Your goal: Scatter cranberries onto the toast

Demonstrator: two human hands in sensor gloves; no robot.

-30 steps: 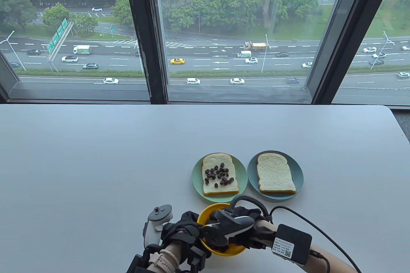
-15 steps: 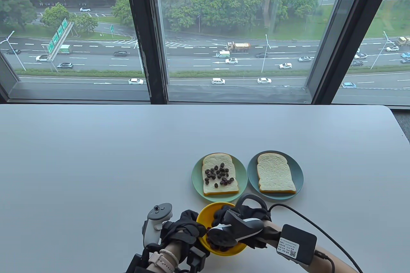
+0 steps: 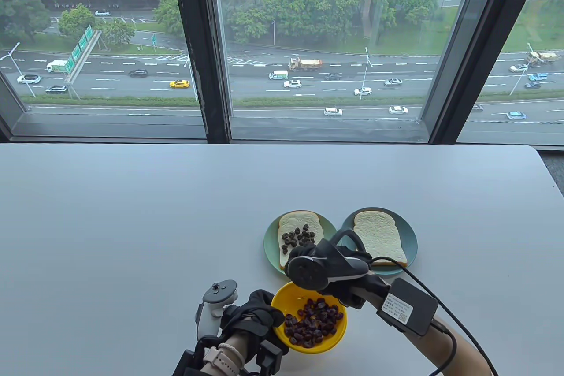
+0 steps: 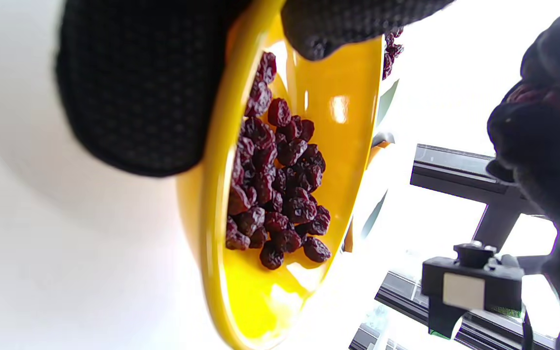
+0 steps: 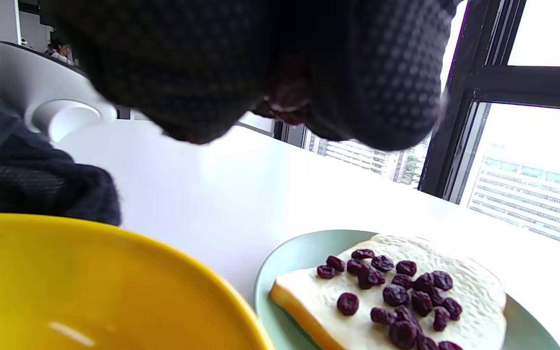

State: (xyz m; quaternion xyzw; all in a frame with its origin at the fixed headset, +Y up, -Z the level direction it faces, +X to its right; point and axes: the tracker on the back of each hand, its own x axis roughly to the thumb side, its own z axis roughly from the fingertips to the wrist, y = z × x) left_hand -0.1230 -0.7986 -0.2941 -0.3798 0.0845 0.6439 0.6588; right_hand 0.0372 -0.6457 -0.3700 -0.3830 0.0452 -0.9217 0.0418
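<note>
A yellow bowl (image 3: pixel 288 301) of dried cranberries (image 3: pixel 313 322) stands near the table's front edge. My left hand (image 3: pixel 263 312) grips its left rim, with the thumb inside in the left wrist view (image 4: pixel 338 26). My right hand (image 3: pixel 304 259) hovers above the bowl's far rim and the near edge of the green plate (image 3: pixel 269 243). Its fingertips are bunched on a pinch of cranberries (image 5: pixel 285 104). On that plate lies a toast slice (image 3: pixel 299 221) with several cranberries on it. A second, plain toast slice (image 3: pixel 379 235) lies on the blue plate (image 3: pixel 412 239) to the right.
A black sensor box (image 3: pixel 407 305) with a cable sits on my right forearm. The white table (image 3: pixel 132 217) stretches left and back to a window frame (image 3: pixel 211 85). The two plates stand side by side just beyond the bowl.
My right hand has lifted out of the bowl and moved away from me toward the plates, with its fingers bunched on cranberries. The bowl's cranberries now show. The left hand has stayed on the rim.
</note>
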